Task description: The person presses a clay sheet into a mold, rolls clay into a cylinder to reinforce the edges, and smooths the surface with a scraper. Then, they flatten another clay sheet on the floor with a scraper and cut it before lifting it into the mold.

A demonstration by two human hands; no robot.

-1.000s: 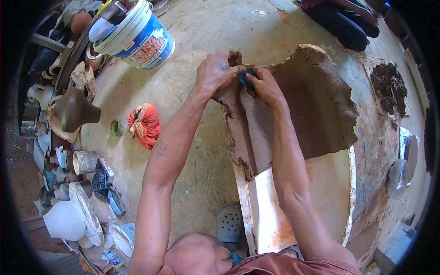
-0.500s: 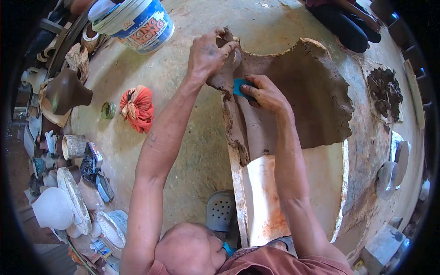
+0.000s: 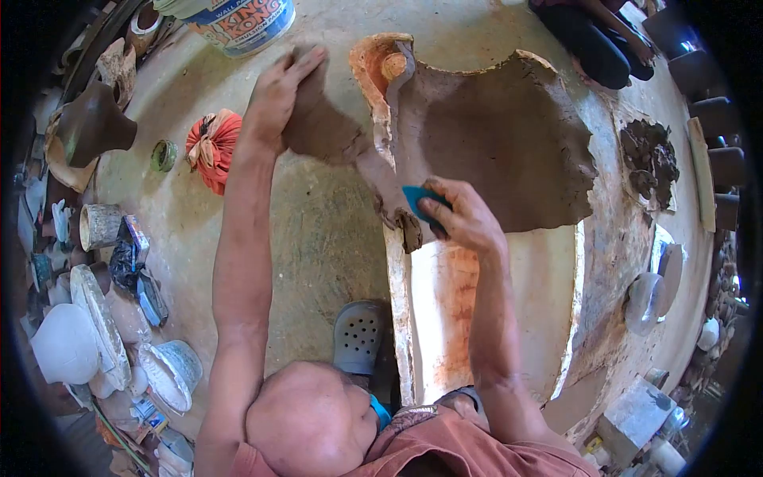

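Note:
My left hand [image 3: 274, 99] is closed on the edge of a thin brown clay sheet [image 3: 322, 127], pulled out to the left of the mould. The sheet's lower end runs down as a narrow strip to the mould's left rim. In my right hand [image 3: 469, 219] is a teal scraper [image 3: 421, 203], close to that strip's ragged end. A broad layer of wet clay [image 3: 509, 135] lines the long trough-like mould [image 3: 576, 294], its right edge torn and uneven. The mould's upper left rim [image 3: 369, 67] shows bare and orange-stained.
A paint bucket [image 3: 254, 28] stands at the upper left, with a red cloth bundle [image 3: 214, 151] and small jar [image 3: 164, 155] below. Pots and plaster pieces line the left side. Clay scraps [image 3: 650, 163] lie right. Another person [image 3: 584, 44] sits at the upper right.
My left hand has moved left, drawing the clay sheet away from the mould's upper left rim, which is now exposed. My right hand with the scraper has moved lower along that edge.

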